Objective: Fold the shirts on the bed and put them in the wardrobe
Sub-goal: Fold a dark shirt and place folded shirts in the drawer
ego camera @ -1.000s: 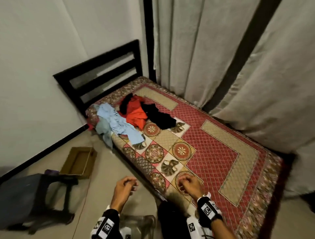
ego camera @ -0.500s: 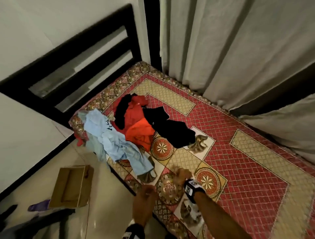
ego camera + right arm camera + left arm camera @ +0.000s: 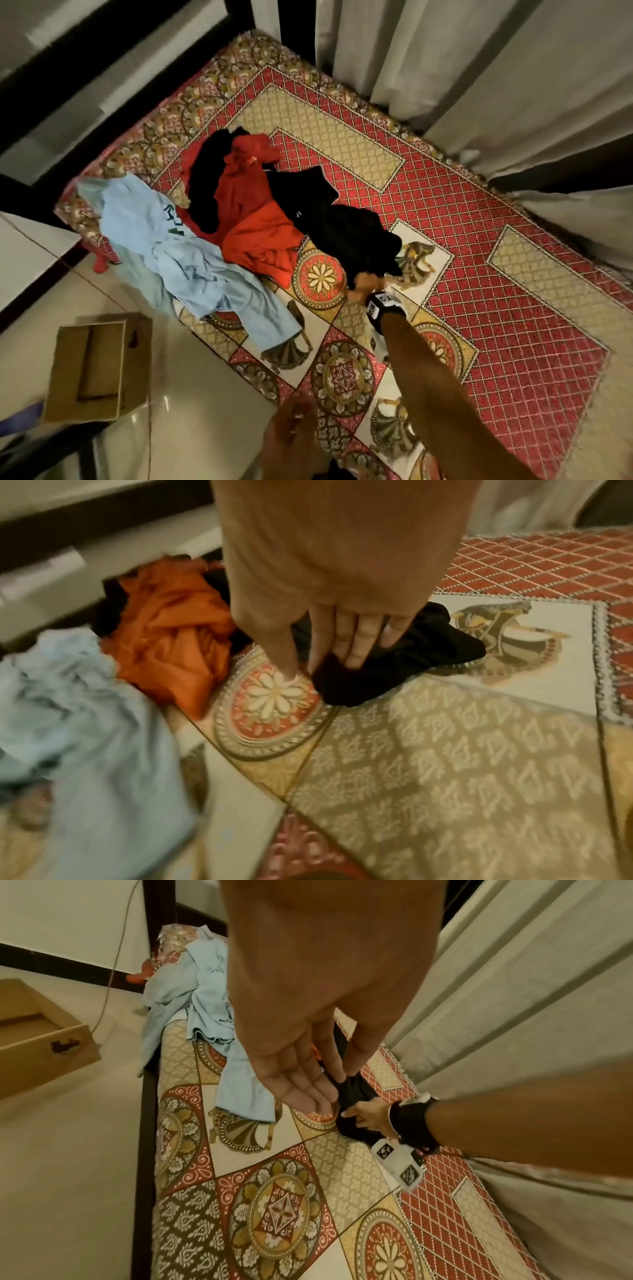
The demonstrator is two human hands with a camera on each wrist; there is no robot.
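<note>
Nearest, at lower edge of head view: left hand [image 3: 291, 442], blurred there; in left wrist view [image 3: 301, 1031] fingers straight and relaxed, palm showing, released, holding nothing, above near edge of bed.

Bed [image 3: 513, 342] covered with patterned red-and-gold spread, medallion and lattice motifs; floor of pale glossy tile on its left.

On floor beside bed: open brown cardboard box [image 3: 92, 370], well apart from clothes pile.

Right forearm reaching out across spread, black wrist strap with white tagged camera block [image 3: 382, 303] behind the hand.

Right hand [image 3: 366, 282] at near end of crumpled black shirt [image 3: 342, 233]. Right wrist view: fingers [image 3: 356, 642] curled over bunched black cloth, thumb tip down on flower medallion just beside it; grasping black shirt. Left wrist view agrees: right hand [image 3: 366, 1118] closed on near tip of black fabric.

Black shirt lying on spread, near end over medallion and elephant panel, far end touching red-orange shirt [image 3: 253, 219].

Red-orange shirt crumpled mid-pile, second dark garment [image 3: 205, 185] lying partly over its left side.

Light blue shirt [image 3: 171, 260] with dark lettering, left of red-orange one, spread toward bed edge, one part hanging over the side.

Farther: black slatted headboard [image 3: 102, 85] at head of bed; pale grey-beige curtains [image 3: 479, 68] along far side.
</note>
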